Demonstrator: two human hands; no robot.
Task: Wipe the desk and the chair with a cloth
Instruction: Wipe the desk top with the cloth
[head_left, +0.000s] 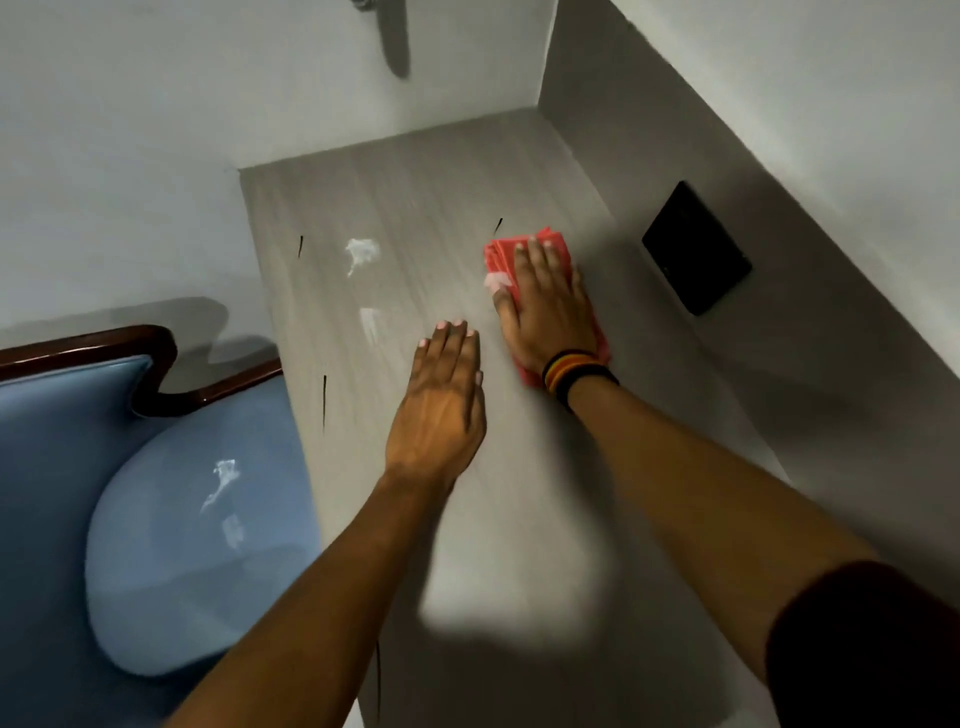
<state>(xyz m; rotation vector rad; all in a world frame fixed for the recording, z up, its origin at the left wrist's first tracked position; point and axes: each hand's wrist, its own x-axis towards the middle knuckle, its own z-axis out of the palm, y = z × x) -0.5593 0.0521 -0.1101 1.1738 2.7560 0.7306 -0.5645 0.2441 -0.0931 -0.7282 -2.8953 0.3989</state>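
Right hand (550, 306) presses flat on red cloth (519, 249), centre frame; left hand (441, 410) open, empty on desk (519, 519). Risk: stroke may miss white smears (362, 253) further left.

Dim indoor light, greyish cast. Light seems to come from above/behind the wearer: big soft shadow on the near table (519, 519), forearm shadows beside both arms. White glare patches on tabletop far-left and on the blue chair seat (197, 545). Wide-angle bend: walls and table edges splay twd the corners. Slight motion blur on right hand (545, 306) and cloth (506, 254); overall soft, compressed.
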